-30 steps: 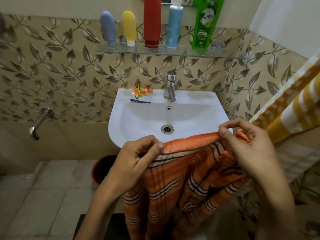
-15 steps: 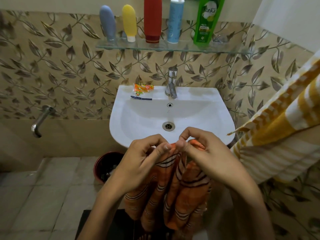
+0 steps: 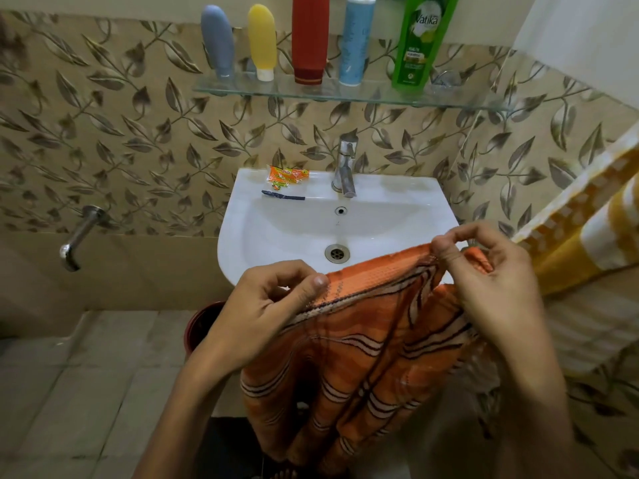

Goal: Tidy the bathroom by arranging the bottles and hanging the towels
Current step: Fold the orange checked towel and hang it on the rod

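The soft orange cloth towel with dark and white stripes (image 3: pixel 366 347) hangs in front of the white sink (image 3: pixel 428 205), low down and close to the person. Both hands hold its top edge. The left hand (image 3: pixel 266 305) pinches one end of that edge between thumb and fingers. The right hand (image 3: pixel 484 271) pinches the other end the same way, a bit higher up. The edge runs between them and the rest of the cloth drops down in loose folds.

This towel looks light and floppy. It bends and bunches, so it will not stay flat by itself. I think the best place to hold it is at the two top corners, as the hands do here, with the edge pulled straight. A grip in the middle would let it fold up into a lump.

A yellow and white striped towel (image 3: pixel 587 236) already hangs at the right. Five bottles stand in a row on the clear glass shelf (image 3: pixel 345 93) above the sink.
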The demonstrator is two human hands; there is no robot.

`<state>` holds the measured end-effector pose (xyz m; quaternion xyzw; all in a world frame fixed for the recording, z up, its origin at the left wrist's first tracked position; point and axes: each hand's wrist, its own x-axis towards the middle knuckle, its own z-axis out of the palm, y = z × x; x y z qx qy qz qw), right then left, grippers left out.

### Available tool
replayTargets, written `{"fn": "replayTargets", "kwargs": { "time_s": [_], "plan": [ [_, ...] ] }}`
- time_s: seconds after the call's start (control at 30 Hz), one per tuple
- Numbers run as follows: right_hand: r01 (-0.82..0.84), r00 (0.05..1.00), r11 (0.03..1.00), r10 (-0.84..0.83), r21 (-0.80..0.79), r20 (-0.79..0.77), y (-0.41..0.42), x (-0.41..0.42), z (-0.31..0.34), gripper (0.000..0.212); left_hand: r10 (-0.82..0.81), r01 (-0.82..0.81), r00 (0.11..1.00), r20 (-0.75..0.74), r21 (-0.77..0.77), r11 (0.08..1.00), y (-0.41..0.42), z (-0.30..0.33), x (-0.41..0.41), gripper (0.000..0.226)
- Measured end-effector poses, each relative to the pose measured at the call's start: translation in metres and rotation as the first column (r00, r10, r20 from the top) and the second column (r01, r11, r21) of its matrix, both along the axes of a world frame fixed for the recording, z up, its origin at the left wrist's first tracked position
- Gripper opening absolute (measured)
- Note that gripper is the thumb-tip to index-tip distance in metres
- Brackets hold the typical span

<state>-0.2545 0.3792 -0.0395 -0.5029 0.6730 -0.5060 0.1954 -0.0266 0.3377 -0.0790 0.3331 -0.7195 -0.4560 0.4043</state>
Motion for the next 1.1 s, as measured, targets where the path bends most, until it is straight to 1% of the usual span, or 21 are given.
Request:
{"fn": "replayTargets", "kwargs": {
  "time_s": [0.07, 0.1, 0.17, 0.23, 0.27, 0.3, 0.33, 0.43, 0.53, 0.7, 0.87, 0.97, 1.03, 1.1],
  "plan": [
    [-0.065, 0.998, 0.998, 0.065, 0.025, -0.026, -0.001, 0.000, -0.001, 0.006, 0.009, -0.009, 1.000, -0.009, -0.021, 1.000, -0.001, 0.001, -0.002, 0.027],
    [-0.125, 0.991, 0.991, 0.127, 0.052, -0.037, -0.001, 0.002, 0.000, 0.003, 0.007, -0.007, 1.000, -0.004, -0.028, 1.000, -0.001, 0.001, -0.003, 0.026],
    [-0.297, 0.951, 0.946, 0.305, 0.129, -0.047, -0.001, 0.009, 0.001, 0.017, -0.009, 0.009, 1.000, 0.005, -0.037, 0.999, -0.001, 0.002, -0.007, 0.021],
    [-0.476, 0.869, 0.856, 0.493, 0.202, -0.041, -0.002, 0.023, 0.000, 0.025, -0.033, 0.034, 0.999, 0.013, -0.043, 0.999, -0.001, 0.004, -0.012, 0.018],
    [-0.538, 0.825, 0.809, 0.563, 0.237, -0.052, -0.004, 0.030, -0.003, 0.023, -0.045, 0.046, 0.999, 0.016, -0.042, 0.998, -0.001, 0.004, -0.013, 0.018],
    [-0.564, 0.798, 0.781, 0.599, 0.267, -0.064, -0.006, 0.036, -0.006, 0.023, -0.054, 0.055, 0.998, 0.017, -0.042, 0.998, 0.000, 0.005, -0.014, 0.018],
    [-0.565, 0.794, 0.774, 0.604, 0.286, -0.069, -0.009, 0.039, -0.008, 0.026, -0.056, 0.057, 0.998, 0.017, -0.044, 0.997, 0.000, 0.006, -0.013, 0.019],
    [-0.512, 0.832, 0.808, 0.551, 0.292, -0.063, -0.013, 0.037, -0.011, 0.026, -0.037, 0.038, 0.999, 0.039, -0.021, 0.999, -0.001, 0.006, -0.011, 0.024],
    [-0.476, 0.861, 0.846, 0.505, 0.241, -0.069, -0.012, 0.033, -0.008, 0.022, -0.034, 0.034, 0.995, 0.094, -0.002, 0.999, -0.001, 0.003, -0.011, 0.039],
    [-0.366, 0.925, 0.915, 0.378, 0.171, -0.039, -0.009, 0.018, -0.004, 0.018, 0.035, -0.031, 0.989, 0.143, -0.033, 0.999, -0.003, 0.000, -0.002, 0.051],
    [-0.180, 0.983, 0.978, 0.184, 0.109, -0.021, -0.008, -0.005, -0.004, 0.018, 0.070, -0.064, 0.988, 0.137, -0.042, 0.997, -0.005, 0.000, 0.008, 0.047],
    [-0.088, 0.995, 0.989, 0.094, 0.116, -0.042, -0.010, -0.012, -0.007, 0.021, 0.077, -0.071, 0.987, 0.138, -0.049, 0.996, -0.005, 0.000, 0.010, 0.046],
    [-0.067, 0.993, 0.983, 0.081, 0.169, -0.081, -0.012, -0.013, -0.011, 0.019, 0.081, -0.073, 0.988, 0.135, -0.060, 0.995, -0.004, 0.001, 0.008, 0.043],
    [-0.093, 0.986, 0.968, 0.121, 0.232, -0.111, -0.012, -0.008, -0.014, 0.012, 0.076, -0.068, 0.990, 0.118, -0.071, 0.995, -0.003, 0.001, 0.006, 0.041]
  ]
}}
